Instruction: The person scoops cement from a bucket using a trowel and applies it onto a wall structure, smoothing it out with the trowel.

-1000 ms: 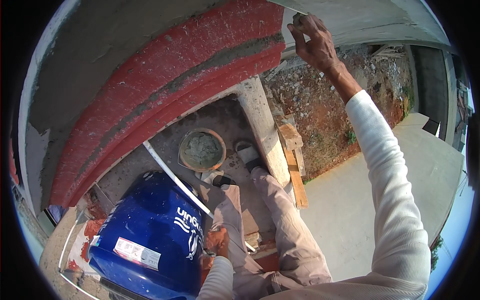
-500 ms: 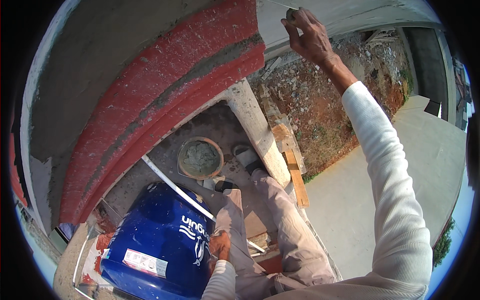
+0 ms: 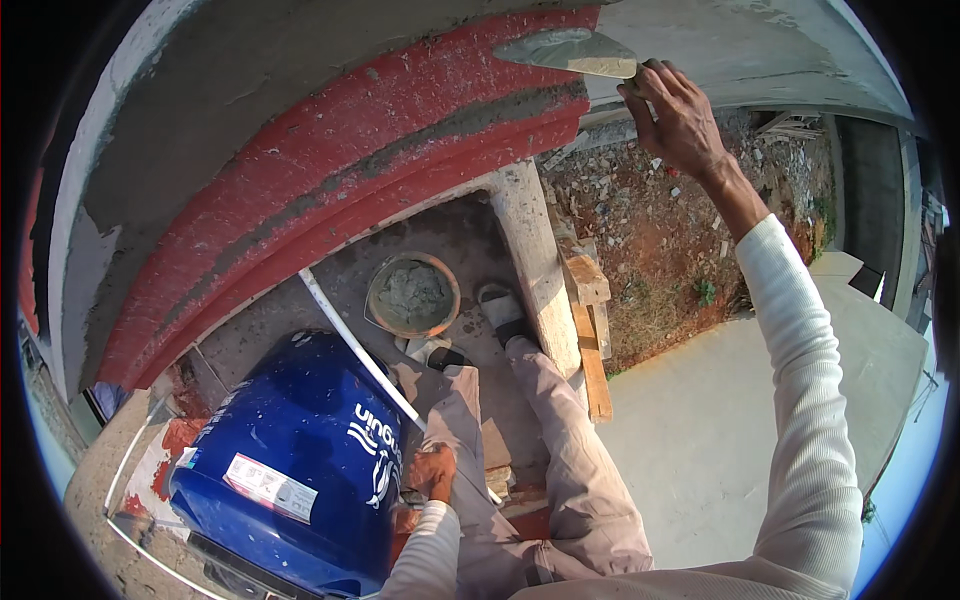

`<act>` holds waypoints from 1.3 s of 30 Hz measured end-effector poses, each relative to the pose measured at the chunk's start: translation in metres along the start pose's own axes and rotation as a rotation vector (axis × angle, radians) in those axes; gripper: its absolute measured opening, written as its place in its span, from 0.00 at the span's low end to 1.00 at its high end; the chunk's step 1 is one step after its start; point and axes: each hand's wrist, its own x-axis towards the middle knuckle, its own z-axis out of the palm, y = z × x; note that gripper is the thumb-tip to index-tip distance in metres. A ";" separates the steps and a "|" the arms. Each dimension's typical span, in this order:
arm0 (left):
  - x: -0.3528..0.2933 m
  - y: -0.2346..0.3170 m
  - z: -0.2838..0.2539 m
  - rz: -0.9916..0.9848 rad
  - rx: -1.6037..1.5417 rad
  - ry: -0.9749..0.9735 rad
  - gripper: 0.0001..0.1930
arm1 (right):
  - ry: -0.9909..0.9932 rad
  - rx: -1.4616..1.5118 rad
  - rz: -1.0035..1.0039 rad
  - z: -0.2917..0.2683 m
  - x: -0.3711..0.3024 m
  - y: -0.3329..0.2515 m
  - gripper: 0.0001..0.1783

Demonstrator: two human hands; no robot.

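Observation:
My right hand [image 3: 682,118] is raised at the upper right, its fingers closed around the grip of a trowel [image 3: 590,53]. The trowel's pointed metal blade extends left across the edge between the red band [image 3: 330,165] and the pale grey plastered surface [image 3: 720,50]. Whether the blade touches the surface is unclear. Low in the middle, my left hand [image 3: 432,472] lies beside my leg, near the blue tank [image 3: 290,440] and a white pipe [image 3: 350,340]. Its fingers are curled, and what they grip, if anything, is hidden.
A bucket [image 3: 455,292] of wet grey mortar [image 3: 410,294] stands on the floor by my feet. A pale low wall [image 3: 540,260] runs along the right, with wooden planks [image 3: 592,370] against it. Beyond lie rubble-strewn ground [image 3: 670,240] and a grey slab [image 3: 700,430].
The trowel blade has come into view. My right hand sits farther right and lower in the picture. The whole view has shifted slightly, while my left hand stays beside my leg.

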 end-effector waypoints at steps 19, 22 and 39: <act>0.006 -0.036 0.021 -0.043 -0.275 -0.082 0.34 | -0.002 0.030 -0.029 0.009 0.062 -0.069 0.09; 0.008 -0.041 0.022 -0.035 -0.279 -0.127 0.34 | -0.118 -0.025 -0.038 0.023 0.071 -0.067 0.09; 0.007 -0.047 0.019 -0.018 -0.310 -0.073 0.33 | -0.090 -0.026 -0.106 0.039 0.069 -0.055 0.12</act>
